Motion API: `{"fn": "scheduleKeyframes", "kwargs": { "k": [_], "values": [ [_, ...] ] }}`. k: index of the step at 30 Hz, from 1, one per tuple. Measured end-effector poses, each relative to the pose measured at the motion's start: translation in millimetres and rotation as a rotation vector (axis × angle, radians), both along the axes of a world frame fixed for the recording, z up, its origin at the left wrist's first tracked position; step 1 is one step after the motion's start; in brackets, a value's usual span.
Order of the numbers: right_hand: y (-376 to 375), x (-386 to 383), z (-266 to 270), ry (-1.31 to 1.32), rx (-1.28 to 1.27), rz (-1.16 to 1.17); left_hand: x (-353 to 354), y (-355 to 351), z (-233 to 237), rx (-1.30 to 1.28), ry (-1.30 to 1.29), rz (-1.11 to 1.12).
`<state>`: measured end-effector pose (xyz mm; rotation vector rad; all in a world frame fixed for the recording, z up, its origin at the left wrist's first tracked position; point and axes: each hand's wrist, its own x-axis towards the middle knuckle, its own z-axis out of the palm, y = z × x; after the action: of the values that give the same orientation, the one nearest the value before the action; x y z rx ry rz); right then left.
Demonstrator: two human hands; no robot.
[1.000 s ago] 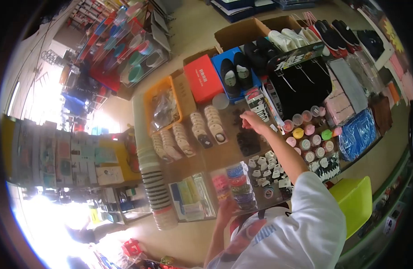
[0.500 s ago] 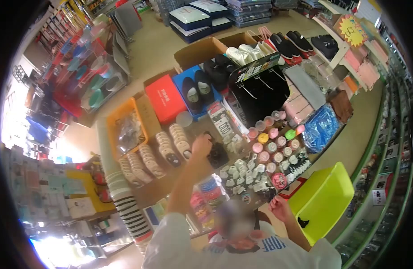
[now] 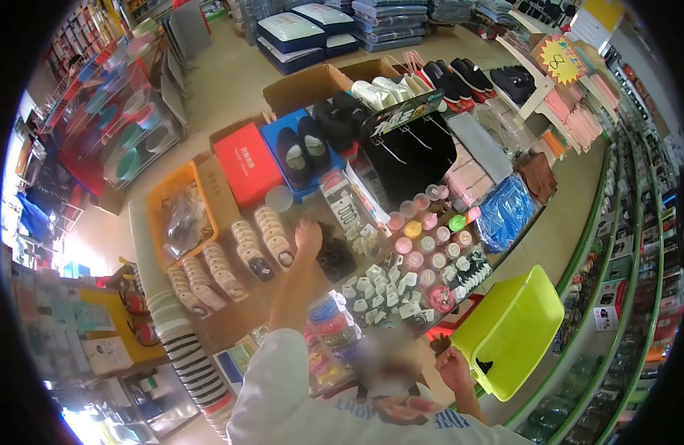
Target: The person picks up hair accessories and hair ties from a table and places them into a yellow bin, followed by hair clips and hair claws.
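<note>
Along the left edge of the brown-topped desk [image 3: 225, 323], striped white cups [image 3: 190, 360] nest in a long row, which probably saves room but leaves the arm little space on that side. An orange plastic basket [image 3: 153, 226] stands just behind them, its rim likely keeping the clear bags [image 3: 186, 219] together. Next come rows of pale cards [image 3: 269, 230], overlapped so that many fit in short columns.

The left hand [image 3: 308, 236] is over the desk, its fingers close together at the near-left side of a heap of dark hair clips [image 3: 334, 258]; whether it has one pinched, I cannot tell. A narrow strip of brown surface between cards and heap gives it a way in, though the forearm passes close to the cards.

Right of the heap, small white pieces [image 3: 379, 289] and round lidded tubs [image 3: 427, 241] crowd together up to the near edge.

Beyond that edge, the right hand [image 3: 453, 367] is curled, apparently clamped on a small dark brown spiky piece [image 3: 440, 343]. It is beside the wall of a tilted lime-green plastic bin [image 3: 490, 304], whose wide mouth leaves good access; a black piece [image 3: 484, 366] lies inside.
</note>
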<state>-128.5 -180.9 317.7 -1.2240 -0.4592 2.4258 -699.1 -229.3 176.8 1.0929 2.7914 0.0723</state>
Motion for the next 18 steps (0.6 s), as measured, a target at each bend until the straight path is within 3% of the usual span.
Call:
{"fn": "scheduleKeyframes", "kwargs": {
  "k": [3, 6, 9, 12, 13, 16, 18],
  "values": [
    [-3, -7, 3, -0.052, 0.075, 0.076, 3, -9, 9, 0.21, 0.093, -0.023],
    [-2, -7, 3, -0.07, 0.077, 0.103, -3, -17, 42, 0.363, -0.171, 0.025],
    [-2, -2, -6, -0.012, 0.074, 0.089, 7, -30, 98, 0.675, -0.422, 0.132],
    [-4, -2, 5, 0.067, 0.111, 0.145, 19, -32, 103, 0.969, -0.524, 0.274],
    [-7, -2, 11, 0.034, 0.147, 0.153, 29, -34, 105, 1.043, -0.5, 0.271],
    [-22, 3, 19, -0.006, 0.259, 0.168, 73, -43, 98, 1.214, -0.834, 0.361],
    [-32, 8, 27, 0.005, 0.298, 0.15, 139, -63, 136, 1.224, -0.958, 0.161]
  ]
}}
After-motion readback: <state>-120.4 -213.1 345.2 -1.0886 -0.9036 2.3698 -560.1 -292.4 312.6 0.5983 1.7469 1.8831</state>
